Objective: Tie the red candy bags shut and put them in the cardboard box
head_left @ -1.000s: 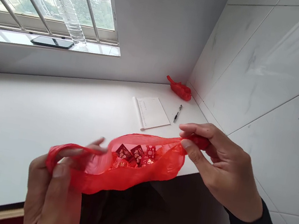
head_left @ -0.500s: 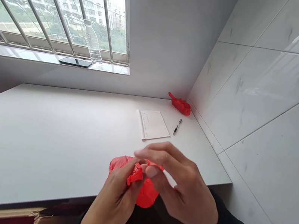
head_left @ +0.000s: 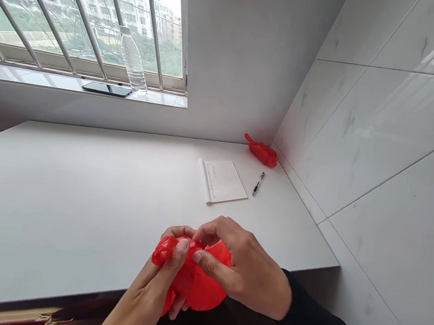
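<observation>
A thin red plastic bag is bunched up between my hands, over the near edge of the white table. My left hand grips it from the left, the thumb lying across the plastic and some fingertips showing beneath. A crumpled end of the bag sticks out to the left of that thumb. On the right side, my right hand pinches the bag with thumb and curled fingers. Whether anything is inside the bag cannot be seen.
The white table carries a notebook, a black pen and another bundled red plastic bag by the tiled wall. On the windowsill are a clear bottle and a phone.
My left hand has shifted its hold, its thumb now across the bag. My right hand has moved slightly left and down onto the plastic. More of the bag shows between the hands.
</observation>
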Available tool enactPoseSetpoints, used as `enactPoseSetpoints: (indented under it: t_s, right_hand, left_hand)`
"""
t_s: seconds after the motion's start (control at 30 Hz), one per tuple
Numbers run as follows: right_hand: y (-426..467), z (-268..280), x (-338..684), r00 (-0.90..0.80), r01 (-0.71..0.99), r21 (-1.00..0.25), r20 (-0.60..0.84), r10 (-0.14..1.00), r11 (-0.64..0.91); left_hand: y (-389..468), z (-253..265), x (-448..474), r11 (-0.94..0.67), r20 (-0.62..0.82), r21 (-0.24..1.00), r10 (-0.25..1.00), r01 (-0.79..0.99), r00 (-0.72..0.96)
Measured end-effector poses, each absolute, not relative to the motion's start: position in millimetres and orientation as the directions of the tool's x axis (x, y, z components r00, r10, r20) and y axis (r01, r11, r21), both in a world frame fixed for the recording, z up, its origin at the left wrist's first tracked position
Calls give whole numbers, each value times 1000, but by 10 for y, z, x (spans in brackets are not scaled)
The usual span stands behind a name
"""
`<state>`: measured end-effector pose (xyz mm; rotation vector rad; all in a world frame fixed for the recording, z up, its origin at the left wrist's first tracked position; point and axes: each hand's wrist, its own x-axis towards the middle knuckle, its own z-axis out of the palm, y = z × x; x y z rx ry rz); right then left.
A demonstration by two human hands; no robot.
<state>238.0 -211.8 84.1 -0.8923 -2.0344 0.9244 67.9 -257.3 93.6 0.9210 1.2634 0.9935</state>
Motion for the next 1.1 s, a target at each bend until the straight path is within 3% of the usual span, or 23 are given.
enactPoseSetpoints:
  t_s: [0.17,0.3,0.43,0.53,0.7,0.83,0.97,1.1]
  right_hand:
    - [-2137,832,2370,-469,229,-837,352,810,497]
    - [-2182,835,2343,-452,160,-839,407,794,521]
    - [-2212,801,2302,-430,183,-799,459,778,572]
    - [-2208,753,2292,-469,205,-755,483,739,623]
    - [-2086,675,2310,-459,209,-787,446,769,581]
    - [-1913,599,2311,-597,182,-903,212,773,388]
    - [-1778,500,2286,-581,188,-954,84,809,234]
    - [-1648,407,2279,-660,150,-967,56,749,205]
  left_hand:
    - [-2558,902,639,377,-374,918,926,-127,47]
    - [-2508,896,595,386,-399,884,917,-263,5]
    - [-2433,903,573,372,-392,878,920,-301,-6]
    - [-2392,893,550,298,-292,930,955,-214,57]
    - [-2366,886,470,214,-201,975,963,-56,178]
    - [-2360,823,413,72,-102,982,980,174,170]
    - [-2332,592,369,-191,157,861,981,472,110]
    - [-2267,314,355,-472,465,673,869,569,170]
